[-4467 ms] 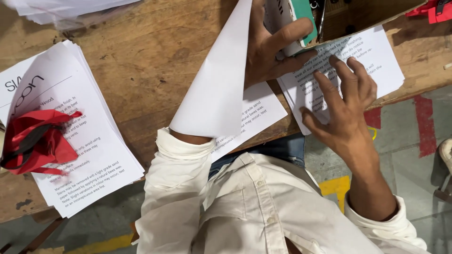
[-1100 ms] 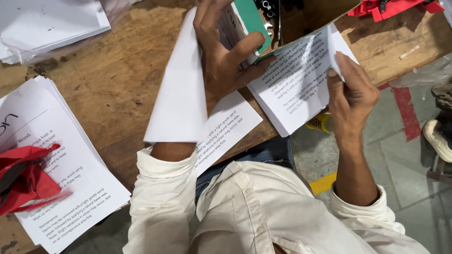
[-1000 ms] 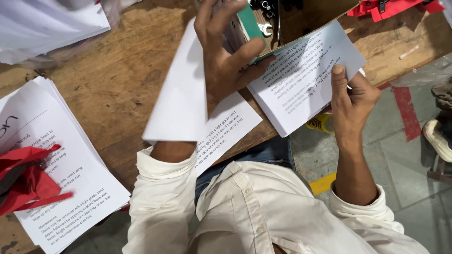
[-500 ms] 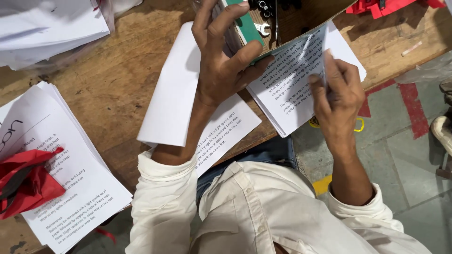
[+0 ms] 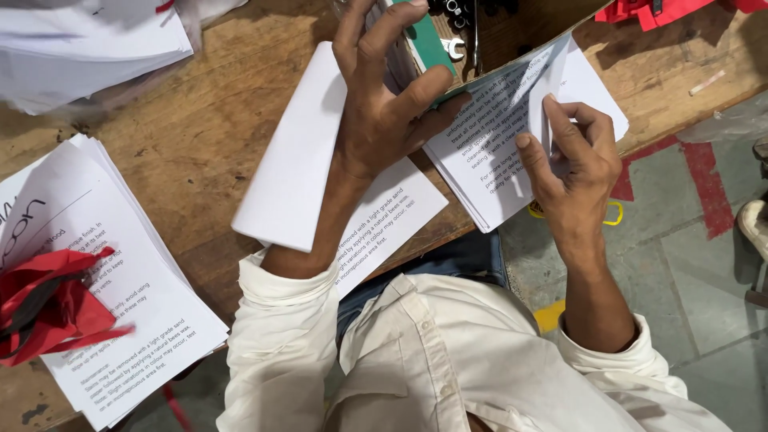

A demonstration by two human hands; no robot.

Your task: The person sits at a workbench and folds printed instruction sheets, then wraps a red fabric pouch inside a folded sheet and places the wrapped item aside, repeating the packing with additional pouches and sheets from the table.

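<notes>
My left hand [image 5: 384, 104] grips a green-and-white box-like object [image 5: 424, 44] at the top of the wooden table [image 5: 184, 152]. My right hand [image 5: 572, 164] pinches the top printed sheet [image 5: 512, 104] of a small paper stack [image 5: 592, 88] at the table's right edge and lifts it so it bends upward. A folded white sheet [image 5: 292, 160] and a printed leaflet [image 5: 384, 224] lie under my left forearm.
A stack of printed leaflets [image 5: 120, 296] lies at the left, with a crumpled red cloth item [image 5: 48, 308] on it. More white sheets [image 5: 80, 48] sit top left. Red items [image 5: 648, 10] lie top right. Dark metal parts [image 5: 472, 24] are at the top. Floor with red tape [image 5: 704, 160] at right.
My right hand has gone from pressing flat on the small stack to pinching its top sheet and curling it up. My left hand has kept hold of the green-and-white object.
</notes>
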